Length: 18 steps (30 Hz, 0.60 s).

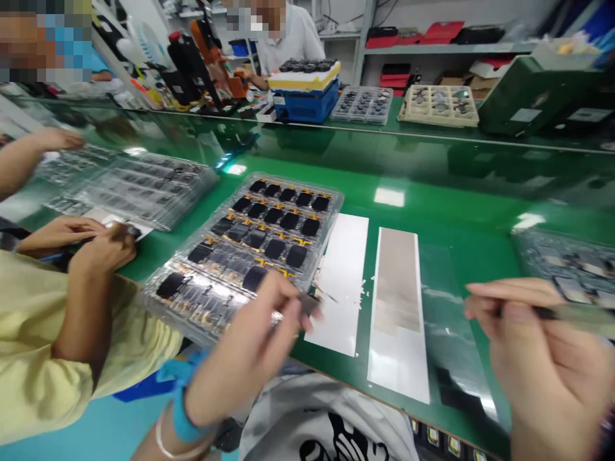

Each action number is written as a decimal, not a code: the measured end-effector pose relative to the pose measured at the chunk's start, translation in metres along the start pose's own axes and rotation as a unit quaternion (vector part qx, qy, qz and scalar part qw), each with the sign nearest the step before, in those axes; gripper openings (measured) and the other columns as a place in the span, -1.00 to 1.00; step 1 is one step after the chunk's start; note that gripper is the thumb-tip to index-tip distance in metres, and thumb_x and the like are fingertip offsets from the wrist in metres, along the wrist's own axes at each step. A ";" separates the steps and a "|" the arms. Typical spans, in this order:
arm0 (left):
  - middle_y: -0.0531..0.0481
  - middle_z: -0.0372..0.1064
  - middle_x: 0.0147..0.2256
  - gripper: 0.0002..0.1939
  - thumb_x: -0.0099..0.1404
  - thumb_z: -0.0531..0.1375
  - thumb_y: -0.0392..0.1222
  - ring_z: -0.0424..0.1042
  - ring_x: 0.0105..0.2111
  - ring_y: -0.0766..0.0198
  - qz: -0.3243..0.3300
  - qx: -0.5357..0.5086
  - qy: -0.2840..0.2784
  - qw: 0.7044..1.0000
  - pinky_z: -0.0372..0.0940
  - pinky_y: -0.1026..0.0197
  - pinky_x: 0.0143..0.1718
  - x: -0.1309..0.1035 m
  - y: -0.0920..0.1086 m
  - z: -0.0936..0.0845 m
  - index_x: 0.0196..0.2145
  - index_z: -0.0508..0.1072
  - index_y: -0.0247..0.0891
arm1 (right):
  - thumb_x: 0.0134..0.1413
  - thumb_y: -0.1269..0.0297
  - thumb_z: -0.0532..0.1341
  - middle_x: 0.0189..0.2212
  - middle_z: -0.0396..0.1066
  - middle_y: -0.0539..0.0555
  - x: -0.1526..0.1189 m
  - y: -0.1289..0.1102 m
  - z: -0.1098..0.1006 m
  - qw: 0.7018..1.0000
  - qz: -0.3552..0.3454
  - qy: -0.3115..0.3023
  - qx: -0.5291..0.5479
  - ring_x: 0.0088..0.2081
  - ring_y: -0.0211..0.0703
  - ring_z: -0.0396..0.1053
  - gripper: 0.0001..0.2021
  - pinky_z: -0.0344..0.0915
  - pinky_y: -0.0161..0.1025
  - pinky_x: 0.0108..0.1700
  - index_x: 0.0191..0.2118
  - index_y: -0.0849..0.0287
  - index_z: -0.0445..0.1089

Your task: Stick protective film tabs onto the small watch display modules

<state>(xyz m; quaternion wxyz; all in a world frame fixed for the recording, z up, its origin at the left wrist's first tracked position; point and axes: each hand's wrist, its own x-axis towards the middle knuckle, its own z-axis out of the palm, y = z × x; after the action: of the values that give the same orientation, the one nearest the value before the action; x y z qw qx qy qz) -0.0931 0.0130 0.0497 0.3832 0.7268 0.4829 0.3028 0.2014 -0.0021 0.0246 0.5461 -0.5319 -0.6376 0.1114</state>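
Between the thumb and fingers of my left hand [269,326] is a small dark part [307,305], blurred, over the left edge of a white sheet [348,275]. Beside it lies a clear tray [331,211] with rows of black square screens [289,221] with orange flex strips. My right hand [538,339] is at the right, above the green mat, pinching a thin dark tool [545,312] that points left. A backing strip [398,282], brownish above and white below, lies between the hands. Small white scraps are by the white sheet.
At the left a co-worker's hands [108,246] work near stacked clear trays [158,186]. Another clear tray [571,262] lies at the right. A raised shelf behind holds a blue box [307,104] and a cream tray [439,105]. Another person stands beyond.
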 end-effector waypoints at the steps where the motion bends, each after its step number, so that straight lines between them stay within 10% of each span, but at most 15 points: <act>1: 0.05 0.43 -0.34 -0.88 0.54 -0.13 -0.19 0.45 -0.38 0.26 0.018 -0.080 -0.048 0.995 0.33 0.19 -0.32 -0.003 0.010 0.022 -0.13 0.17 -0.09 | 0.26 0.43 0.14 -0.30 0.39 0.16 0.000 -0.004 0.001 0.999 -0.015 -0.034 0.021 -0.33 -0.10 0.35 -0.79 0.25 -0.14 -0.42 -0.15 0.02 0.50; 7: 0.12 0.30 -0.44 -0.85 0.54 -0.05 -0.12 0.31 -0.47 0.34 0.005 -0.232 -0.093 0.968 0.21 0.29 -0.43 0.013 0.016 0.104 -0.02 0.25 -0.12 | 0.11 0.39 0.21 -0.29 0.36 0.07 -0.008 -0.010 0.011 0.987 -0.049 -0.149 0.046 -0.40 -0.25 0.33 -0.75 0.26 -0.31 -0.51 -0.06 0.14 0.40; 18: 0.08 0.36 -0.39 -0.88 0.51 0.04 -0.15 0.39 -0.40 0.33 0.002 -0.254 -0.059 0.966 0.29 0.31 -0.32 0.031 -0.007 0.117 -0.10 0.34 -0.18 | 0.20 0.58 0.19 -0.16 0.53 0.12 -0.025 0.008 0.020 0.970 -0.147 -0.140 -0.132 -0.17 -0.22 0.53 -0.70 0.47 -0.33 -0.24 0.01 0.19 0.40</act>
<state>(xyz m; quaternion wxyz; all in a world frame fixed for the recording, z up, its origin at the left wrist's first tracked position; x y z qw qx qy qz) 0.0092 0.0130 -0.0153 0.5822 0.6232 0.3658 0.3728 0.1850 -0.0098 -0.0028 0.3864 -0.4793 -0.7878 0.0181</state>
